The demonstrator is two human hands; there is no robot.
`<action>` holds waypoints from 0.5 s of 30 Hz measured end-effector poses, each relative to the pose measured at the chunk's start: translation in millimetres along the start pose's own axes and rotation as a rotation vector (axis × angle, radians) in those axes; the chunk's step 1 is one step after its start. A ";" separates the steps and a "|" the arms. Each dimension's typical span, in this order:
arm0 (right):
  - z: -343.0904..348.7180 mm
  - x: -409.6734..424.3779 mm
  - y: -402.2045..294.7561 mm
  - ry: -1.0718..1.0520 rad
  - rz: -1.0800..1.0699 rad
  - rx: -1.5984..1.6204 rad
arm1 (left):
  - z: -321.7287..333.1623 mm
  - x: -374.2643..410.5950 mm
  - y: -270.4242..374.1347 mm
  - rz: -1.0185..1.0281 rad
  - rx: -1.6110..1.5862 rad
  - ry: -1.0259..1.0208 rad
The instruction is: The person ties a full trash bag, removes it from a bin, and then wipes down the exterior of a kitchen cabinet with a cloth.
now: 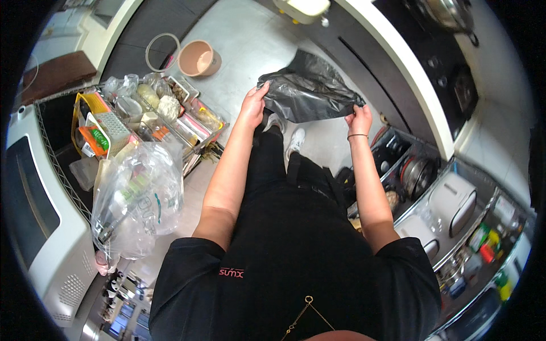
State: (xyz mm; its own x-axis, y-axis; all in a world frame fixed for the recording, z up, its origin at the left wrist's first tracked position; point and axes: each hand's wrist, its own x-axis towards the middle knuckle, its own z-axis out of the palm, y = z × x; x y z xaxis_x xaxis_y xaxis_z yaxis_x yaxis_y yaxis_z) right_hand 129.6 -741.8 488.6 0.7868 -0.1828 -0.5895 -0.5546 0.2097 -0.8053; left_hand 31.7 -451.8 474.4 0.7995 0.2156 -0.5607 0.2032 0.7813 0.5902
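A black plastic bag (305,91) is stretched out in front of my body above the floor. My left hand (254,104) pinches its edge at one corner, the thumb pressed along the film. At the opposite corner, my right hand (359,120) grips the rim between thumb and fingers. The far part of the bag spreads loosely away from me. Beyond my left hand, a pinkish-tan plastic bin (199,58) stands on the floor, its inside visible. A pale ring (163,52), like a bin rim, is beside it against the dark cabinet.
At left, a wire rack (200,145) holds bagged food, baskets and packets; a clear plastic bag (140,200) hangs from it. A white appliance (64,238) stands nearby. To the right are shelves with pans (418,174) and white containers (452,200), beside a counter with a black hob (443,76).
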 end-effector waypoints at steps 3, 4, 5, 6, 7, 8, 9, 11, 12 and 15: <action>41.3 30.4 19.7 -0.056 0.172 -0.067 | -29.2 26.5 29.0 0.099 0.056 0.157; 45.2 49.5 22.0 -0.039 0.214 -0.091 | -17.3 36.8 43.9 0.075 0.117 0.152; 44.5 63.9 30.6 -0.001 0.259 -0.128 | -6.1 41.6 58.6 0.048 0.176 0.153; 67.3 68.1 32.9 0.005 0.300 -0.187 | -14.5 48.1 71.5 0.058 0.214 0.173; 89.9 71.0 36.0 0.013 0.337 -0.247 | -21.4 56.8 84.7 0.066 0.250 0.194; 112.3 73.9 38.3 -0.005 0.343 -0.254 | -27.9 65.6 97.8 0.073 0.286 0.213; 140.8 70.6 42.3 0.081 0.273 -0.300 | -35.2 72.6 107.6 0.088 0.288 0.218; 169.2 91.3 46.8 0.082 -0.109 -0.594 | -28.1 89.7 128.2 0.101 0.285 0.160; 207.2 69.8 48.0 -0.098 -0.254 -0.623 | -45.2 86.8 138.7 0.094 0.305 0.139; 280.5 50.3 30.3 -0.396 -0.728 -0.976 | -48.1 95.6 160.4 0.057 0.285 0.151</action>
State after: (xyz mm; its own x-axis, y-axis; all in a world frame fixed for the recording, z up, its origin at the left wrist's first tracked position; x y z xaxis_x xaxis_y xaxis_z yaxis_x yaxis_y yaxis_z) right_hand 228.4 -475.2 452.4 0.9244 0.3745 -0.0718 0.2002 -0.6369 -0.7445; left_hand 113.6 -277.7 487.5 0.7254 0.3553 -0.5896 0.3277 0.5750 0.7497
